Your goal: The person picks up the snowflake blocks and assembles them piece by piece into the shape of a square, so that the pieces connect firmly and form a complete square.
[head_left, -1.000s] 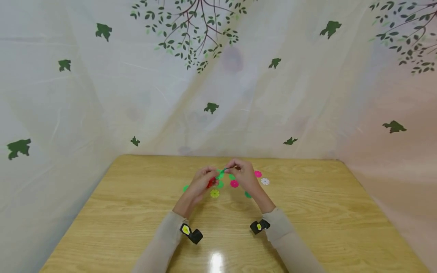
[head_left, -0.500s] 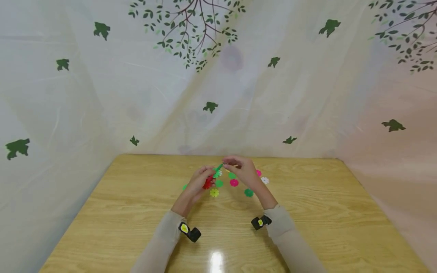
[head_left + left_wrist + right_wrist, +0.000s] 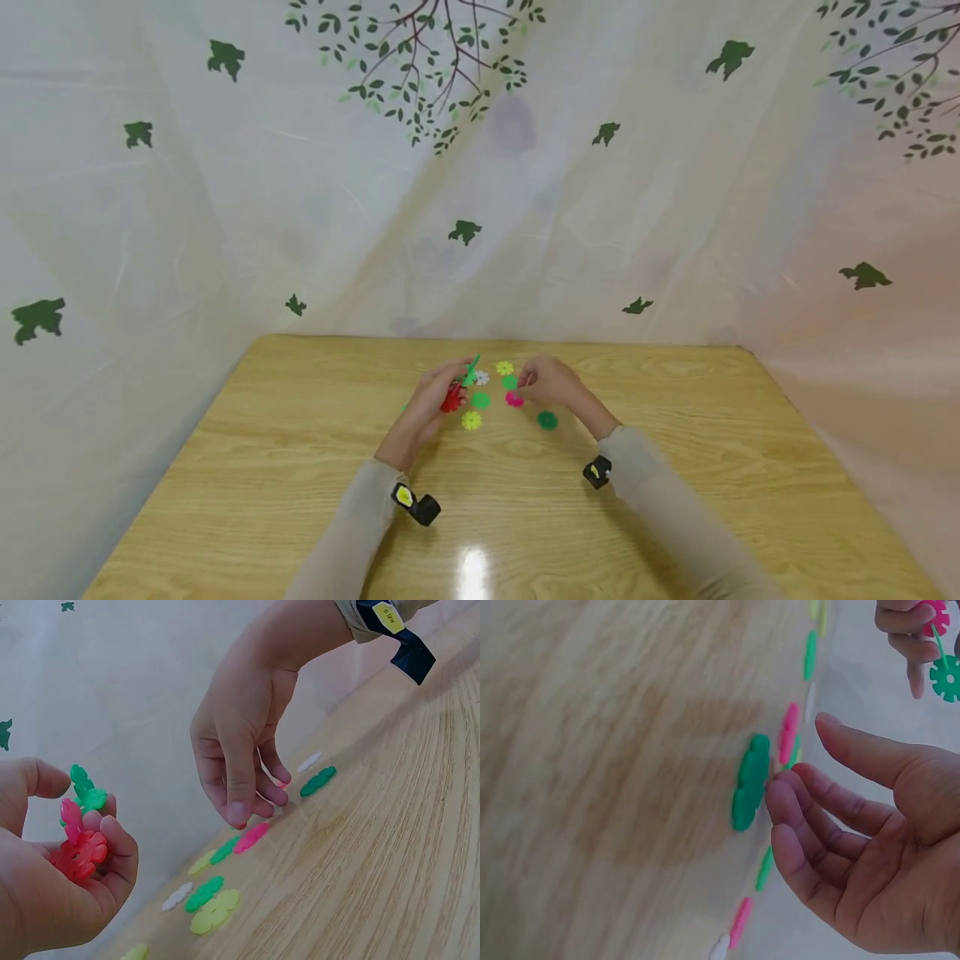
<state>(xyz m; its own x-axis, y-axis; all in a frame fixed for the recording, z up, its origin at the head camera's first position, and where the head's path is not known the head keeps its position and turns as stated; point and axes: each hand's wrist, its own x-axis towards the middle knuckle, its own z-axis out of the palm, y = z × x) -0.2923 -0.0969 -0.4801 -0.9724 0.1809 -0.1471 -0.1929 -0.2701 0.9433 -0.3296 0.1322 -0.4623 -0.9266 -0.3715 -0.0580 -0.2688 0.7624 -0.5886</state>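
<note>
My left hand [image 3: 429, 402] holds a small joined cluster of plastic snowflake discs. A red disc [image 3: 79, 856] lies against the curled fingers, with a pink disc [image 3: 71, 816] standing up from it and green discs [image 3: 91, 799] by the thumb tip. To the right, my right hand [image 3: 557, 383] hangs low over the table, its fingers loosely bent and the thumb apart from them. Nothing shows between those fingers in the right wrist view. Nearest below its fingertips are a flat pink disc [image 3: 251, 838] and a dark green disc [image 3: 751, 782].
More loose discs lie on the wooden table [image 3: 300, 467]: yellow ones [image 3: 471, 421], a light green one [image 3: 481, 401] and a white one [image 3: 482, 377]. A pale curtain [image 3: 360, 208] with leaf prints hangs behind the table's far edge.
My right hand has drawn away from the cluster, moving right and down toward the loose discs. The left hand stays nearly in place, still holding the cluster, its green part now uncovered.
</note>
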